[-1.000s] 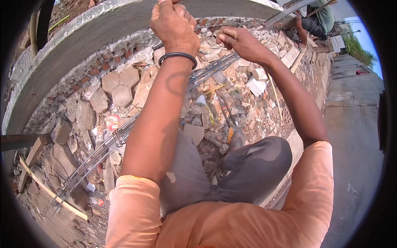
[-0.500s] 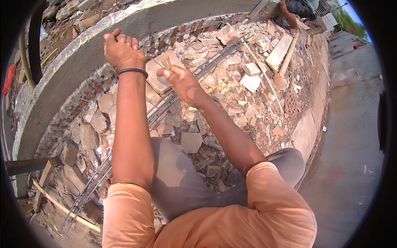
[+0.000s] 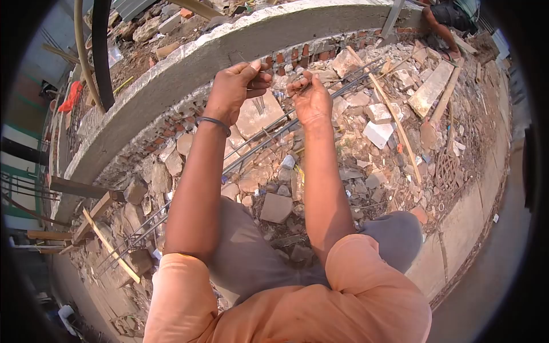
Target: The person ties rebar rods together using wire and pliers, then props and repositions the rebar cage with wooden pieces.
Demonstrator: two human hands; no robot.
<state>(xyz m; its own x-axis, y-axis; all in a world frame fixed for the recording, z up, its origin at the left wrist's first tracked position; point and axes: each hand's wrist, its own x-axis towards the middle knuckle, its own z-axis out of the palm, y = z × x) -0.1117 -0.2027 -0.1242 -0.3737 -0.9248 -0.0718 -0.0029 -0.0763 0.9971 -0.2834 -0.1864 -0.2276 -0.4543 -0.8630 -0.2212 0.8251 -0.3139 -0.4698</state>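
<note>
My left hand [image 3: 239, 90], with a dark band at the wrist, is raised in front of the concrete wall. Its thumb and index finger pinch a thin wire, faintly visible above the fingertips. To its right, palm turned up, my right hand [image 3: 311, 100] is closed with curled fingers; what they hold is too small to make out. Between and below the hands, several short thin wires [image 3: 259, 105] show against a flat broken slab [image 3: 251, 121]. Long steel rods [image 3: 271, 136] run diagonally beneath both hands across the rubble.
A low curved concrete wall [image 3: 189, 60] borders the rubble. Broken pieces, including a square block [image 3: 276, 208], surround my legs. A wooden strip [image 3: 394, 114] and a plank [image 3: 430, 88] lie to the right. Another person's leg [image 3: 440, 28] shows at the upper right.
My view has swung left. My left hand has gone from a fist by the wall to a pinch, and my right hand has left the wires and turned palm up; the hands are closer together.
</note>
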